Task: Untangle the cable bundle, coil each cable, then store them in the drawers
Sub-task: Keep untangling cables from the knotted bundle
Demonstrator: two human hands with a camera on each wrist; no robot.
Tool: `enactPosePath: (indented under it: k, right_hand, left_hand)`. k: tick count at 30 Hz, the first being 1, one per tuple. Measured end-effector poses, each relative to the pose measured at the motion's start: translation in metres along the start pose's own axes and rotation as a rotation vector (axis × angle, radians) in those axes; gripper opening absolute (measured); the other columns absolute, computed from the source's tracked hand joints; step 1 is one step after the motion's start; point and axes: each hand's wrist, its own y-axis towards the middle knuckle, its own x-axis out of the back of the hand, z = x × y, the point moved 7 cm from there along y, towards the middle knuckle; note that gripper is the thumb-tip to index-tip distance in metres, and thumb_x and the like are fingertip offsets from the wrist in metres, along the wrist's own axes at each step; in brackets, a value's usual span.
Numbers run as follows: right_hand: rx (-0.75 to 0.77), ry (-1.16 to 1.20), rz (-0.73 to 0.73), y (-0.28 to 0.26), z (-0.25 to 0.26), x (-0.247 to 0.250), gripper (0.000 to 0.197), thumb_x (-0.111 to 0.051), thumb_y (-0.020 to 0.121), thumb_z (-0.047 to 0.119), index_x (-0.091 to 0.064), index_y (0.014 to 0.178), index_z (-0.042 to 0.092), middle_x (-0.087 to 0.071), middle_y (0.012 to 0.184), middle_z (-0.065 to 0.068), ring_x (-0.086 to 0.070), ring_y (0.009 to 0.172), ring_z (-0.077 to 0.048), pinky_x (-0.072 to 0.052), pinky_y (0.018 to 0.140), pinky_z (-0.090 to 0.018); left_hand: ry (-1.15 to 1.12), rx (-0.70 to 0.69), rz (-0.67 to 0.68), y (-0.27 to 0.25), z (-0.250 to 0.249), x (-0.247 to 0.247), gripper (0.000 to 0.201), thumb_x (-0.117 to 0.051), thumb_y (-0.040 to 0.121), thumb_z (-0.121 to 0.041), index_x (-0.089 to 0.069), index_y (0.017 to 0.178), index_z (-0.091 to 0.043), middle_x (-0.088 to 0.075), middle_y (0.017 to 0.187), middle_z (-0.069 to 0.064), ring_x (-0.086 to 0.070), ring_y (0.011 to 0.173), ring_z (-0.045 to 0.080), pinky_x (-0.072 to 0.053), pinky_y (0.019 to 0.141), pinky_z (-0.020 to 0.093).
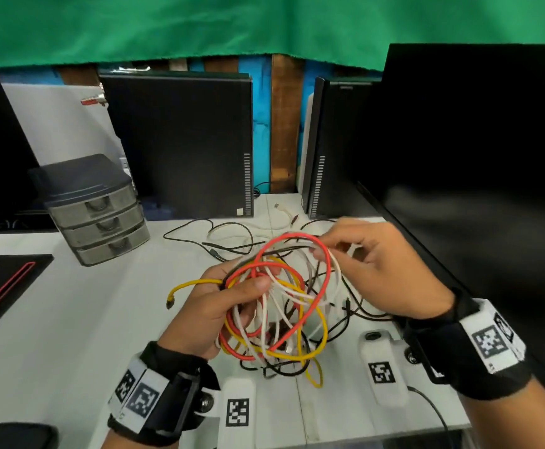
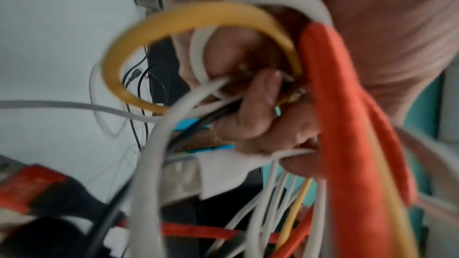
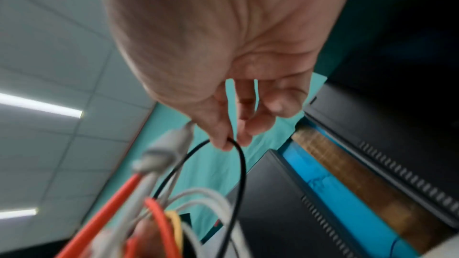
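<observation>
Both hands were on the cable bundle (image 1: 277,306), held just above the white table (image 1: 70,319). My left hand (image 1: 219,306) had its fingers curled round the red, yellow and white loops; my right hand (image 1: 384,270) pinched a thin black cable (image 3: 238,156) between thumb and fingertips at the bundle's one o'clock. Bare table lay open toward nine o'clock. At ten o'clock stood the drawers (image 1: 99,215), all three closed; a black monitor (image 1: 475,157) hemmed the three o'clock side, two computer towers (image 1: 180,140) behind.
</observation>
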Motion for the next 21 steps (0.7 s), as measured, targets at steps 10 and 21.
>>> enactPosePath:
  k: [10, 21]
  right_hand:
    - [-0.389, -0.674, -0.185, -0.005, -0.056, 0.026, 0.014, -0.059, 0.093, 0.031, -0.057, 0.086, 0.020, -0.055, 0.061, 0.003, -0.053, 0.057, -0.023, -0.037, 0.059, -0.030]
    - [-0.273, 0.286, -0.527, -0.003, -0.035, 0.065, 0.034, -0.057, 0.092, 0.045, -0.070, 0.107, 0.017, -0.070, 0.125, -0.002, -0.065, 0.117, -0.010, -0.058, 0.092, -0.037]
  left_hand:
    - [0.286, 0.089, 0.125, 0.000, 0.006, 0.001, 0.020, -0.078, 0.080, -0.023, -0.077, 0.095, -0.010, -0.070, 0.082, 0.013, -0.065, 0.071, 0.024, -0.055, 0.066, 0.028]
    - [0.559, 0.104, -0.008, 0.007, 0.009, 0.008, 0.016, -0.068, 0.093, -0.009, -0.078, 0.095, -0.021, -0.074, 0.074, -0.007, -0.064, 0.062, 0.003, -0.048, 0.062, 0.017]
